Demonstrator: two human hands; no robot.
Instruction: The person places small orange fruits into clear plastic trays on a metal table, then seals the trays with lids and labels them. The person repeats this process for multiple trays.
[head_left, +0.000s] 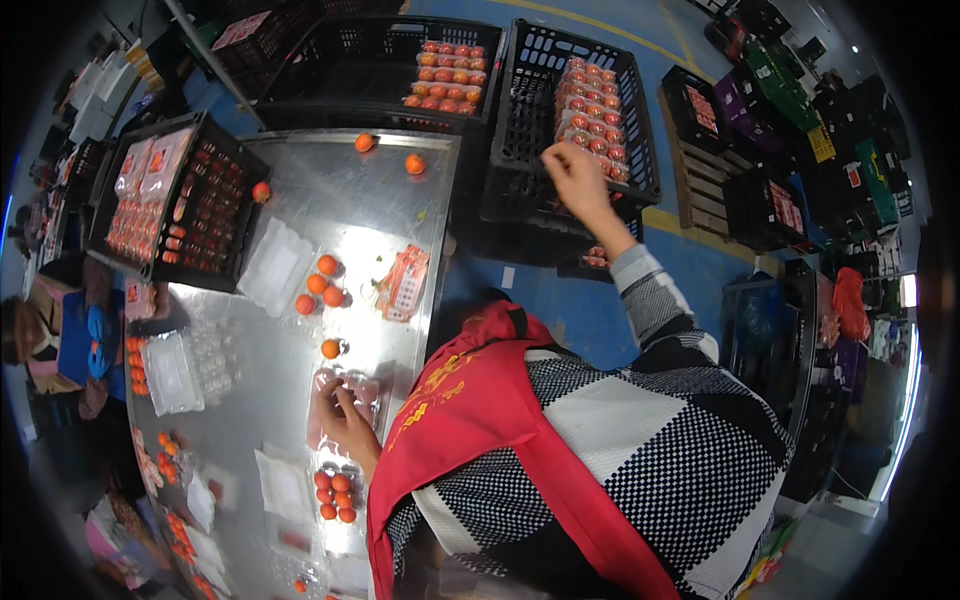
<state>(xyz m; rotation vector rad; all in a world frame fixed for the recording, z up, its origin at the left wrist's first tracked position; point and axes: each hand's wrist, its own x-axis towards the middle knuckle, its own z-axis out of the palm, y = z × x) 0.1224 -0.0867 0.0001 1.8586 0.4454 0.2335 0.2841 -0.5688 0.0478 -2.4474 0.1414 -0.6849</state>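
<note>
My left hand (345, 416) is bent over a clear plastic pack (366, 394) on the steel table, its fingers slightly apart. Whether they grip the pack is unclear. Below it a clear tray holds several orange-red round fruits (342, 495); loose fruits (316, 283) lie above. My right hand (579, 180) is raised at the near end of a black crate (525, 150), fingers curled. Rows of clear fruit packs (592, 112) fill the crate's right side, beside that hand. Nothing shows plainly in its fingers, and contact with the packs cannot be made out.
A tilted black crate of packs (180, 202) stands on the steel table (315, 161). Printed labels (405, 281) lie near the table's edge, white trays (276, 266) farther left. Another black crate (330, 75) stands beyond. Co-workers (75, 337) are across the table. Crates and a pallet (705, 180) stand right.
</note>
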